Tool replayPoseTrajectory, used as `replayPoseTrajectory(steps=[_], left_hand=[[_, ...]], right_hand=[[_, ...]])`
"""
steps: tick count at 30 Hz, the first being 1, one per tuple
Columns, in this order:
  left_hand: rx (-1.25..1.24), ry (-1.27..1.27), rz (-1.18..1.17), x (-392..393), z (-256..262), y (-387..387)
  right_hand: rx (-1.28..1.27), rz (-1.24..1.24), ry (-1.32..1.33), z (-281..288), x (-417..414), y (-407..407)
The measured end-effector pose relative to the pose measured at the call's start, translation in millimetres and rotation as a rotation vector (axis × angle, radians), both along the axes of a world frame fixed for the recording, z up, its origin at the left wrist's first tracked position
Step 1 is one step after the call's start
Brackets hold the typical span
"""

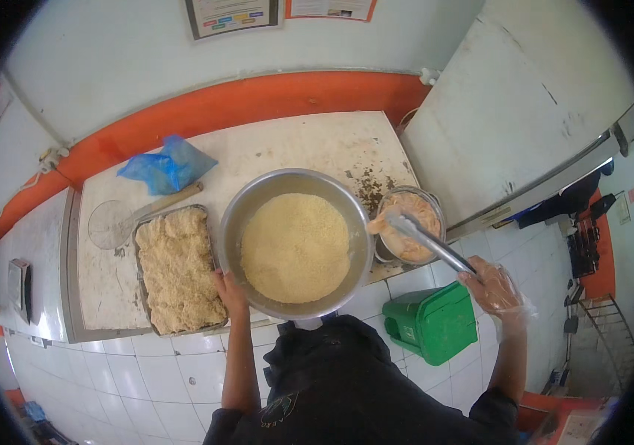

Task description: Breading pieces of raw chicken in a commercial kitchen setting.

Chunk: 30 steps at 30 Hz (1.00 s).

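Note:
In front of me stands a wide metal bowl (293,177) holding pale yellow crumbs (295,247). My left hand (233,292) grips its left rim, between the bowl and a tray (144,297) heaped with crumb-coated pieces (180,270). My right hand (492,288), in a clear plastic glove, holds metal tongs (433,243). The tong tips are at a piece of raw, pinkish meat (379,223) above a smaller container (440,214). More pale meat (414,245) fills that container, just right of the bowl.
Behind the tray lie a round wire-mesh strainer (110,225) with a wooden handle and a blue plastic bag (169,167). The worktop (294,136) meets an orange-banded wall. A green bin (445,322) stands on the tiled floor, lower right. A large white cabinet (495,117) rises at right.

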<state>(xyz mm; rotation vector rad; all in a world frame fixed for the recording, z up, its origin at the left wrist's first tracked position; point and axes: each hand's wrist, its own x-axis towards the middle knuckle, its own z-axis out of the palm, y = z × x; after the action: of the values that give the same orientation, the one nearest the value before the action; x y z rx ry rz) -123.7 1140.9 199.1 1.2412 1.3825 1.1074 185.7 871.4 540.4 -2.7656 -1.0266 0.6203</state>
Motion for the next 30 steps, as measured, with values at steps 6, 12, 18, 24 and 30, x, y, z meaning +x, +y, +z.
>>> replayPoseTrajectory(steps=[6, 12, 18, 24, 30], left_hand=[[-0.106, -0.164, 0.023, 6, 15, -4], [-0.048, -0.177, -0.047, 1, 13, -7], [-0.037, -0.133, -0.026, 0, -9, -1], [-0.090, -0.289, -0.051, 5, 4, -2], [-0.010, -0.157, -0.010, -2, 16, -9]], right_hand=[[0.130, 0.389, 0.111, -62, 0, 31], [-0.084, 0.362, -0.254, -97, 27, 18], [-0.092, 0.393, -0.670, -178, 80, -23], [-0.139, 0.291, -0.638, -249, 107, 27], [0.145, 0.575, -0.415, -219, 42, 147]])
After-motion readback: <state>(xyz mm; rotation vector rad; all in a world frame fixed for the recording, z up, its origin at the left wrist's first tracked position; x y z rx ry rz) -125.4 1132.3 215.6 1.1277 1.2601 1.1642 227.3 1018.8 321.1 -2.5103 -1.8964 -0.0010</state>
